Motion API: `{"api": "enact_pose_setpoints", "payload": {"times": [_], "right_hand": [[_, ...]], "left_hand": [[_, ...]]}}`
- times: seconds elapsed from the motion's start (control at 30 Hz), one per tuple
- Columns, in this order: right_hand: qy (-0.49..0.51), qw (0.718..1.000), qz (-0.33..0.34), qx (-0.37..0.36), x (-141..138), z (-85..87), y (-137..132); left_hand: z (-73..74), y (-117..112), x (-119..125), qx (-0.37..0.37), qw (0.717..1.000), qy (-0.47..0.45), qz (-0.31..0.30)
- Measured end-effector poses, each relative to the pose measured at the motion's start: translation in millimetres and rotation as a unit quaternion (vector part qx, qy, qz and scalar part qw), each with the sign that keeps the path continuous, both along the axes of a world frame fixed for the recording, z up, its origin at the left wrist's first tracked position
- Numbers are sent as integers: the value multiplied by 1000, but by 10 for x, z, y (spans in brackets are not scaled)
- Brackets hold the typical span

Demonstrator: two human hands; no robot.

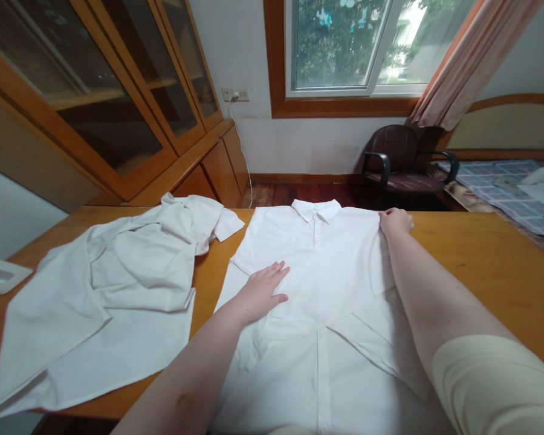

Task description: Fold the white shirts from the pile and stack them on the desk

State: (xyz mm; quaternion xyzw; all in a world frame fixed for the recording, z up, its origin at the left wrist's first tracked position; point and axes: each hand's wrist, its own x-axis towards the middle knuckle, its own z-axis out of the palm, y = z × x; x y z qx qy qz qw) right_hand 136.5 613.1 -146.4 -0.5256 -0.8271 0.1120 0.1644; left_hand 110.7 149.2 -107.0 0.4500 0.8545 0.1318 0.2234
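A white collared shirt (320, 266) lies flat on the wooden table (485, 260), collar pointing away from me, its lower part folded up. My left hand (263, 290) rests flat on the shirt's left side, fingers stretched out. My right hand (395, 221) is at the shirt's far right shoulder, fingers curled and pinching the fabric edge there.
A second white garment (113, 284) lies crumpled on the table's left half. A white flat object (0, 275) sits at the left edge. Behind the table are a wooden glass-door cabinet (118, 103), a dark armchair (396, 160), a window and a bed (517, 187) at right.
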Motion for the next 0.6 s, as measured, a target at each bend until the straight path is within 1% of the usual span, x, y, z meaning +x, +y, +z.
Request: {"api": "enact_pose_setpoints", "payload": {"times": [0.1, 0.2, 0.27, 0.3, 0.33, 0.37, 0.43, 0.5, 0.57, 0.6], "right_hand": [[11, 1000, 14, 5, 69, -12, 28], [14, 1000, 19, 18, 129, 31, 26], [14, 998, 36, 43, 148, 88, -44], [13, 996, 60, 60, 154, 117, -112], [11, 993, 95, 75, 162, 141, -204], [8, 985, 149, 90, 176, 155, -320], [-10, 956, 275, 103, 236, 145, -605], [-36, 922, 376, 83, 350, 84, -901], [-64, 892, 442, 68, 506, 2, -1120], [-81, 885, 453, 65, 589, -33, -1180]], "left_hand": [[-11, 2, 1, 3, 1000, 3, -2], [-9, 4, 2, 6, 1000, 6, -3], [-1, 9, 5, 1, 1000, 8, -3], [2, 12, 7, -4, 1000, 9, -3], [4, 15, 9, -8, 1000, 11, -2], [5, 17, 10, -10, 1000, 12, -2], [2, 19, 12, -10, 1000, 14, -3], [-1, 19, 13, -7, 1000, 12, -4], [1, 20, 16, -5, 1000, 10, -4], [5, 21, 17, -6, 1000, 9, -3]]}}
